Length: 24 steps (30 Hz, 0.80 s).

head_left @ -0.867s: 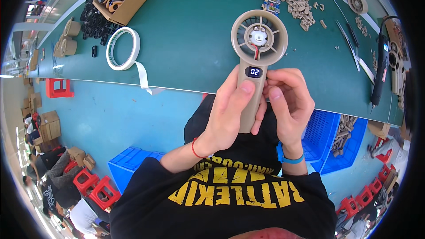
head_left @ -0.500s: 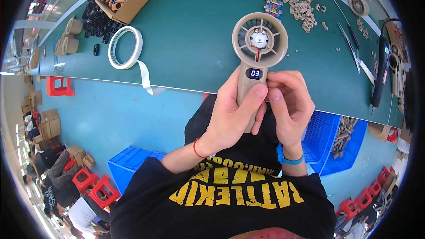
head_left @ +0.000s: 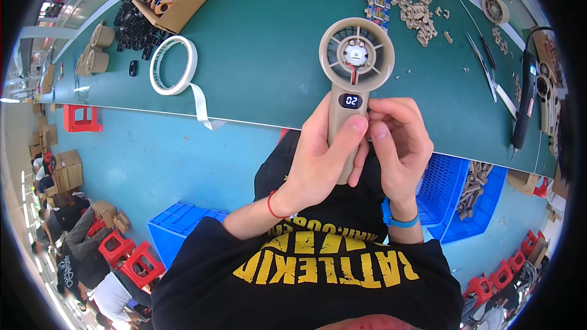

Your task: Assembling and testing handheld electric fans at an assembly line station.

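The left hand (head_left: 318,157) clasped one beige fan (head_left: 350,88); the right hand (head_left: 405,137) curled beside it, hold unclear. One tape roll (head_left: 193,59) lay leftward.

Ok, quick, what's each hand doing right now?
Left hand: closed around the handle of the beige handheld fan, thumb on its front.
Right hand: partly curled at the fan's side; grip can't be told.

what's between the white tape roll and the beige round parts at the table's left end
One small black piece lies between the white tape roll and the beige round parts, as the head view shows.
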Each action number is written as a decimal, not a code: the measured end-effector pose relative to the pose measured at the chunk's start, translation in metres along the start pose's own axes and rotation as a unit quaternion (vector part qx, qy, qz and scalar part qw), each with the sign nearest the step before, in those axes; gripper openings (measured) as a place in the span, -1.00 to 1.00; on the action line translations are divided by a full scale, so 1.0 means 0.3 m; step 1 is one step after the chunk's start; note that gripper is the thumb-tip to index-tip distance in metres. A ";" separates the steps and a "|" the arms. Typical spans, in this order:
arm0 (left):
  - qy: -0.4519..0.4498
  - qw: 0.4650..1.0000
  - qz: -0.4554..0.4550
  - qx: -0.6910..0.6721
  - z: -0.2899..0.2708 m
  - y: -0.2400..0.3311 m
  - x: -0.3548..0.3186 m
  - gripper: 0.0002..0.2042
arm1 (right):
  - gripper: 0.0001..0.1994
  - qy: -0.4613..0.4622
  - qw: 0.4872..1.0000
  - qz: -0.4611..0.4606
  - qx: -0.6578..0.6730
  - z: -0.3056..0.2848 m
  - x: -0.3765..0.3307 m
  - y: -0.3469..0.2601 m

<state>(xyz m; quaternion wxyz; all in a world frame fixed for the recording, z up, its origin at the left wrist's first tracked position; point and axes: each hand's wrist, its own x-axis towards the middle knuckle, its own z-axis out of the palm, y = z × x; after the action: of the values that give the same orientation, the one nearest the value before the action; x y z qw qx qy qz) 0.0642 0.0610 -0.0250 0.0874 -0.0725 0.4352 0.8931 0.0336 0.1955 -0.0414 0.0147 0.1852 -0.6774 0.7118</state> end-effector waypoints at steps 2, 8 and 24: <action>-0.005 1.000 0.003 0.016 -0.005 0.000 -0.001 -0.74 | -0.74 -0.001 1.000 0.000 0.000 0.001 0.001 -0.002; -0.018 0.996 -0.022 0.081 -0.023 0.022 -0.011 -0.74 | -0.78 0.002 1.000 0.008 0.023 -0.006 -0.004 0.007; 0.047 0.981 0.081 0.168 -0.119 0.248 -0.101 -0.63 | -0.36 -0.092 0.977 0.056 0.182 -0.049 -0.038 -0.065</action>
<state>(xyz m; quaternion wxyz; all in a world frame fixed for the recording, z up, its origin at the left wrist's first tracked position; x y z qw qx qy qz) 0.0794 -0.0152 0.0164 0.0054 -0.0628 0.5871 0.8071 0.0460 0.2140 -0.0261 -0.1214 0.2116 -0.5443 0.8026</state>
